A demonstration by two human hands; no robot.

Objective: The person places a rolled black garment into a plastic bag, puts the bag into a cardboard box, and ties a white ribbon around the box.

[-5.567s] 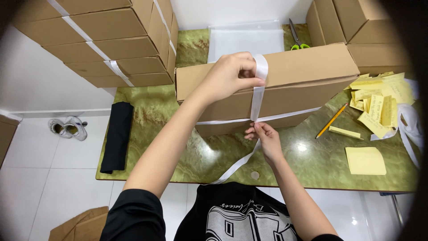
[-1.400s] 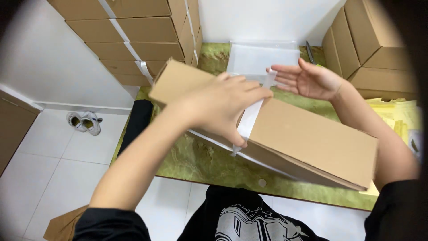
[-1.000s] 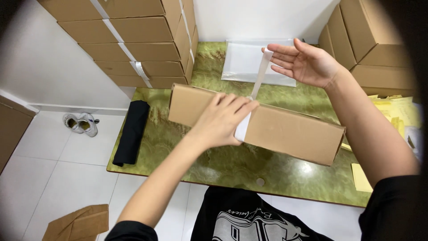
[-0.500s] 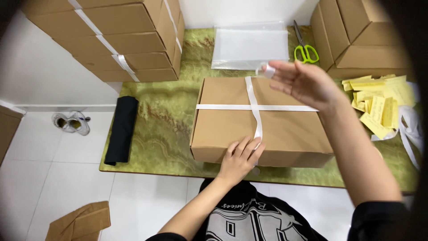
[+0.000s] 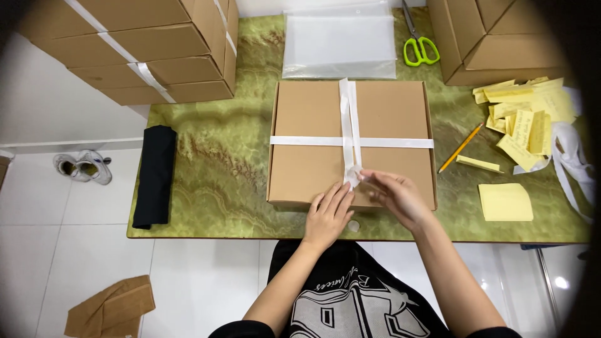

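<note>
A flat brown cardboard box [image 5: 313, 119] lies on the green marbled table [image 5: 225, 169], crossed by a white ribbon [image 5: 349, 125] running both lengthwise and sideways. My left hand [image 5: 327, 216] rests flat against the box's near edge, fingers apart, holding nothing. My right hand [image 5: 394, 197] pinches the loose ribbon end at the box's near edge, just right of my left hand.
Stacks of ribbon-tied boxes [image 5: 138, 50] stand at the back left, more boxes [image 5: 494, 37] at the back right. A clear plastic bag [image 5: 338, 40], green scissors [image 5: 418, 44], a pencil [image 5: 461, 148], yellow notes [image 5: 526, 119], a black roll [image 5: 155, 175] lie around.
The box was turned over and laid flat. My right hand came down from above the far side to the near edge, drawing the ribbon across the top.
</note>
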